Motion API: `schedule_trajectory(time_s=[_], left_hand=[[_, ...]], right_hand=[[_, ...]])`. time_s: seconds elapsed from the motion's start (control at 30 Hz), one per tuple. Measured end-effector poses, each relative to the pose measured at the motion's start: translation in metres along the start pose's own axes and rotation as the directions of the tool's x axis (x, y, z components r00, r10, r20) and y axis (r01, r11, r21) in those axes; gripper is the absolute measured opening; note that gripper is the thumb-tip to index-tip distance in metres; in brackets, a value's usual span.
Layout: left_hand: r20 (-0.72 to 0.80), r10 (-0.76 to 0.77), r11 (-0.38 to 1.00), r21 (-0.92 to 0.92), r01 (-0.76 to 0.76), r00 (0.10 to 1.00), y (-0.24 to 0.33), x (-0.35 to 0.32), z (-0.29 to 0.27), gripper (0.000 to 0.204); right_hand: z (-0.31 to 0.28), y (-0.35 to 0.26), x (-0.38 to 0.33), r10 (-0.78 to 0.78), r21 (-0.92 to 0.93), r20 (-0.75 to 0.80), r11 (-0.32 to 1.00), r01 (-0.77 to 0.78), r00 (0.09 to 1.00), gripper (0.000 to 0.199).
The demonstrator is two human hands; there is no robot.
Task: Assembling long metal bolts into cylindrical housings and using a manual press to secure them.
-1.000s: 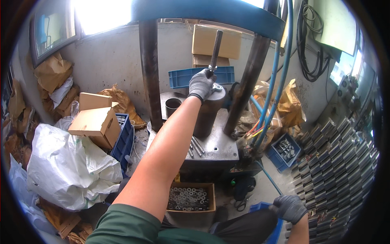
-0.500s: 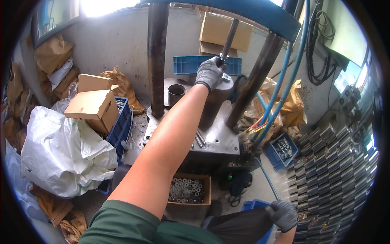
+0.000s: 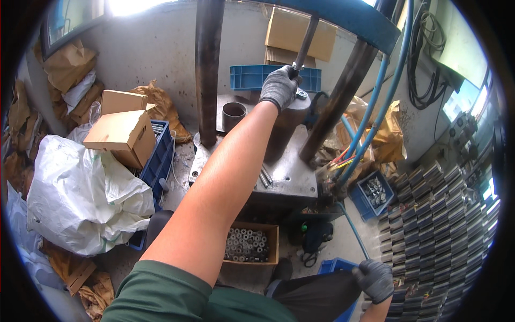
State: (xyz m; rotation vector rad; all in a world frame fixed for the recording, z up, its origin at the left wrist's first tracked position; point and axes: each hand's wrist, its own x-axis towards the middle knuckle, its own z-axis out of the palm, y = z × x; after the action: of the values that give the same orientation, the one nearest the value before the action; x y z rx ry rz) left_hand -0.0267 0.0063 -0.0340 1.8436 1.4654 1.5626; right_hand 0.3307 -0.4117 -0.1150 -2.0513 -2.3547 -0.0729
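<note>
Left hand (image 3: 279,86) (grey glove) at upper centre, fingers wrapped round dark metal rod (image 3: 304,40) rising above dark cylinder (image 3: 284,126) on press table (image 3: 289,185); right hand (image 3: 375,279) at lower right, fingers curled on dark cloth (image 3: 316,295); box of metal rings (image 3: 247,244) below table.

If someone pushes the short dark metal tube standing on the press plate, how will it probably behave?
The short metal tube stands upright on its flat end on the press plate, so a gentle push would probably slide it rather than roll it. Its walls look thick, so it is likely stiff and heavy for its size. If tipped, it would probably roll.
</note>
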Motion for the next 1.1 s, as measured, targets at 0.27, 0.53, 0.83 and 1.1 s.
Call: schedule_trajectory(time_s=[0.27,0.53,0.83,1.1], left_hand=[[0.044,-0.038,0.999,-0.020,0.039,0.998,-0.003,0.004,0.000,0.031],[0.015,-0.057,0.997,-0.054,0.057,0.998,0.001,0.002,-0.001,0.039],[-0.159,0.004,0.951,-0.306,-0.054,0.987,-0.004,0.001,0.006,0.027],[0.050,-0.029,0.953,-0.300,0.042,0.998,-0.012,0.003,-0.001,0.040]], right_hand=[[-0.005,0.001,0.004,0.036,0.157,0.018,0.987,-0.039,0.999,0.017],[-0.050,0.025,0.087,-0.039,0.202,-0.653,0.954,0.224,0.756,0.019],[-0.102,0.072,0.205,0.035,0.182,-0.799,0.966,0.186,0.600,0.025],[-0.041,0.039,0.045,-0.098,0.323,-0.105,0.938,0.127,0.990,0.027]])
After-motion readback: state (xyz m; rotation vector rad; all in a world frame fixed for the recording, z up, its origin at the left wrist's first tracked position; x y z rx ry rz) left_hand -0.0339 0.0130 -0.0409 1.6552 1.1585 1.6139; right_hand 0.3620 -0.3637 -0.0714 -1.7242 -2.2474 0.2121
